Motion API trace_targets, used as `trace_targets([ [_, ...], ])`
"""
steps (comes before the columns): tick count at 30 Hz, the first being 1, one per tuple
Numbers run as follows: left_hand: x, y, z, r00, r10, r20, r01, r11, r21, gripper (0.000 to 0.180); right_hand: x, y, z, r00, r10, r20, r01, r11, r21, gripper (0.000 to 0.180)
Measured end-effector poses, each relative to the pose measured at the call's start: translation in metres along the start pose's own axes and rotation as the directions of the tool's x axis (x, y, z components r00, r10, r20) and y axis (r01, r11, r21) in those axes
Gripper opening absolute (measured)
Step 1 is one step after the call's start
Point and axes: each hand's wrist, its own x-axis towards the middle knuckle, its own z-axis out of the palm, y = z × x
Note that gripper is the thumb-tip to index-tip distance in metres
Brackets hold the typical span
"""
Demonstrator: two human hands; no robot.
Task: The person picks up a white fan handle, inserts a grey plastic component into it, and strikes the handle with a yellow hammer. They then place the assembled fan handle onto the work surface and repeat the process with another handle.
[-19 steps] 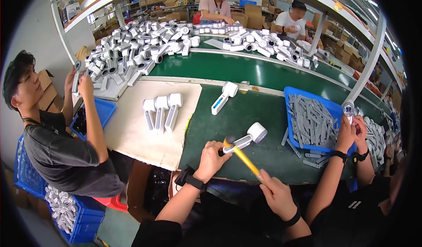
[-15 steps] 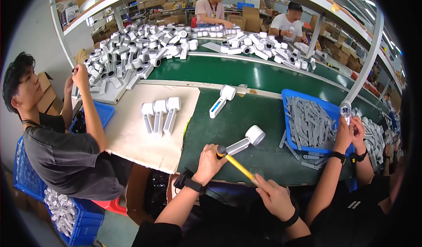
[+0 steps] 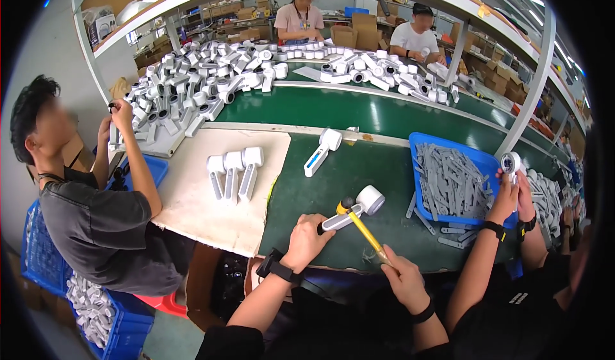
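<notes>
On the green work surface, my left hand is closed around the handle end of a white and grey handheld device. The device lies flat, its round drum-shaped head pointing away to the right. My right hand grips a small hammer by its yellow handle. The dark hammer head is over the middle of the device's handle; whether it touches cannot be told. Farther back lies a second device with a blue strip along its handle. My left fingertips are partly hidden behind the device.
To the left, three finished-looking devices lie on a beige board, beside a seated co-worker. A blue tray of grey strips stands right, near another co-worker's hands. A large device pile lies beyond.
The hammer head has moved from beside my left fingers, rightward and up, to over the device's handle. My right hand shifted slightly right. My left hand keeps its hold.
</notes>
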Motion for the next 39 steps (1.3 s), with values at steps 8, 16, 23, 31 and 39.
trace_targets([
  [8,-0.013,-0.013,-0.051,0.755,-0.24,0.61,0.645,0.102,-0.758,0.046,-0.023,-0.01,-0.003,0.956,0.292,0.039,-0.282,0.872,0.4,0.05],
  [16,-0.024,-0.011,-0.058,0.967,0.08,-0.241,0.007,0.941,0.338,0.035,-0.005,-0.008,0.008,1.0,-0.015,0.01,0.013,0.983,0.182,0.051],
  [23,-0.014,-0.034,-0.045,0.992,-0.01,-0.124,0.01,1.0,-0.006,0.023,0.016,-0.043,0.018,0.985,-0.168,-0.027,0.169,0.984,0.055,0.047],
  [31,-0.013,-0.033,-0.045,0.992,-0.066,-0.103,0.059,0.996,-0.073,0.02,0.012,-0.048,0.023,0.988,-0.151,-0.026,0.151,0.989,-0.001,0.047],
  [39,-0.025,-0.047,-0.037,0.979,-0.034,-0.2,0.034,0.999,-0.001,0.028,0.018,-0.055,0.027,0.989,-0.079,0.125,0.087,0.994,-0.06,0.047],
])
